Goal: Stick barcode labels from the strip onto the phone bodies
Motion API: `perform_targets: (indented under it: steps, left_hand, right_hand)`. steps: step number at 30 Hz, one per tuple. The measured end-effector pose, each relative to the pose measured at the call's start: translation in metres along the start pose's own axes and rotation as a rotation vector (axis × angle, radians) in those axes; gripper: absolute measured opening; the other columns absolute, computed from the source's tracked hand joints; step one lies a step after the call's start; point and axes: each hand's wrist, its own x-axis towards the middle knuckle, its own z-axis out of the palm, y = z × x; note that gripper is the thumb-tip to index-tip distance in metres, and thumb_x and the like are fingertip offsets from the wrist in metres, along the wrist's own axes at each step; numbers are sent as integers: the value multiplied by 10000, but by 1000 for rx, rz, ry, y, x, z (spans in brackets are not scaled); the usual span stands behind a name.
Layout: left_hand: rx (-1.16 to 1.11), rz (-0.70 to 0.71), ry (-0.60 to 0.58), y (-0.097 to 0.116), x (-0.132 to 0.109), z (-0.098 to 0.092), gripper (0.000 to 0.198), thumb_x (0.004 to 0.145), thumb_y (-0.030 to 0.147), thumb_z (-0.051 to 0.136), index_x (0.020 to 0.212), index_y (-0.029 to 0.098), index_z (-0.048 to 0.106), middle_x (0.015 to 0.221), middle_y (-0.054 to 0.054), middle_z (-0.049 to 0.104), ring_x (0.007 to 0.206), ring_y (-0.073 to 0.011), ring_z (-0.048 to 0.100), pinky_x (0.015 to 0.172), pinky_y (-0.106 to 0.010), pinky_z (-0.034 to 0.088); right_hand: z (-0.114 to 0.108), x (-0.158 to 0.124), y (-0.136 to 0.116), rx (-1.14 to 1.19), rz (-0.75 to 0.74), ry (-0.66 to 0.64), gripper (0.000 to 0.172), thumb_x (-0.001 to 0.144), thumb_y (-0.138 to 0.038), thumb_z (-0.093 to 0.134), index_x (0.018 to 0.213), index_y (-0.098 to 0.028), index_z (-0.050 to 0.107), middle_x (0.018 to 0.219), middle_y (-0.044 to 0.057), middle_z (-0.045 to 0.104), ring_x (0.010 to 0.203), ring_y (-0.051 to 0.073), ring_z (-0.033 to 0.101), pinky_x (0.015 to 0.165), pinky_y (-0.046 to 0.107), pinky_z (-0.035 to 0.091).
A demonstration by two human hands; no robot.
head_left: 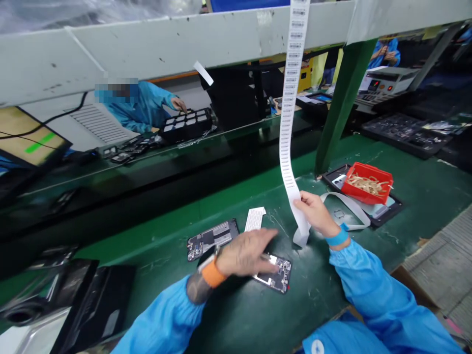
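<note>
My right hand (pixel 315 211) pinches a long white strip of barcode labels (pixel 291 98) that hangs down from the shelf above. The strip's lower end curls just past my fingers, close to the green bench top. My left hand (pixel 247 251), with an orange band at the wrist, hovers over an opened phone (pixel 283 275) with its circuit board showing; its fingers are stretched out and apart. A second opened phone (pixel 212 238) lies to the left, partly behind my left hand. Behind the hand is a small white sheet of printed stickers (pixel 255 219).
A red bin (pixel 368 183) of pale strips sits on a black tray (pixel 391 211) at right, beside a loop of white backing tape (pixel 350 206). A green post (pixel 341 103) supports the grey shelf beam (pixel 147 49). Across the bench, a co-worker (pixel 143 105) reaches into a black tray (pixel 188 125).
</note>
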Motion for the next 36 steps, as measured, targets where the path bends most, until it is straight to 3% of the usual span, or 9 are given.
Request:
perform_targets:
  steps: [4,6,10,14,22,27,30,33,36]
  left_hand:
    - [-774,49,552,1,51,-13,811,842,382,625,1542,211,252,1115,-104,687,971,-209,684,882,-354,543]
    - [-891,136,662,2,69,-8,817,826,293,648,1545,211,268,1077,-83,701,937,-190,687,870,-328,546]
    - [-837,157,683,-1,73,8,432,861,265,627,1286,187,606,1103,-86,719,986,-213,694,899,-337,548]
    - [-815,114,674,-4,61,16,372,880,280,633,1242,195,616,1133,-88,728,1018,-230,704,908,-355,553]
    - [-803,102,639,6,56,22,199,925,298,596,1086,185,630,998,-65,757,921,-194,712,811,-297,538]
    - [-963,99,633,8,58,35,241,925,365,587,1033,158,650,787,-41,700,640,-121,602,556,-221,423]
    - [-1043,84,637,6,66,46,297,916,408,602,1008,133,665,748,-47,675,625,-110,571,549,-211,405]
    - [-1164,79,614,4,83,52,383,897,456,630,1070,117,672,865,-98,713,742,-146,644,654,-243,493]
    - [-1292,136,498,2,98,41,624,836,434,711,1359,135,548,1283,-193,637,1124,-256,650,897,-348,532]
  right_hand:
    - [7,-10,-3,-149,-73,-129,224,858,-396,628,775,-189,649,688,-20,597,620,138,505,571,265,385]
    - [10,-13,-2,-210,-77,-141,243,880,-402,612,756,-194,631,657,-24,574,607,139,500,556,265,382]
    - [15,-15,0,-202,-128,-52,188,867,-389,650,919,-214,608,800,2,636,682,159,587,605,282,482]
    - [20,-18,-2,-213,-331,205,293,876,-343,652,1133,-241,553,1072,68,612,794,166,631,701,332,562]
    - [18,-22,-17,-510,-580,112,152,941,-224,565,1032,-242,686,1018,78,669,963,223,660,823,397,572]
    - [13,-25,-14,-578,-654,110,130,933,-203,580,987,-239,693,960,74,696,904,227,676,811,402,565]
    - [11,-24,-7,-623,-732,163,115,899,-168,619,943,-242,696,936,69,698,883,234,673,800,410,560]
    - [9,-19,-1,-682,-770,269,77,874,-181,655,904,-238,698,942,77,695,903,245,668,811,429,557]
    - [1,-11,3,-661,-733,450,41,864,-241,666,857,-208,688,898,75,694,884,248,671,800,432,556]
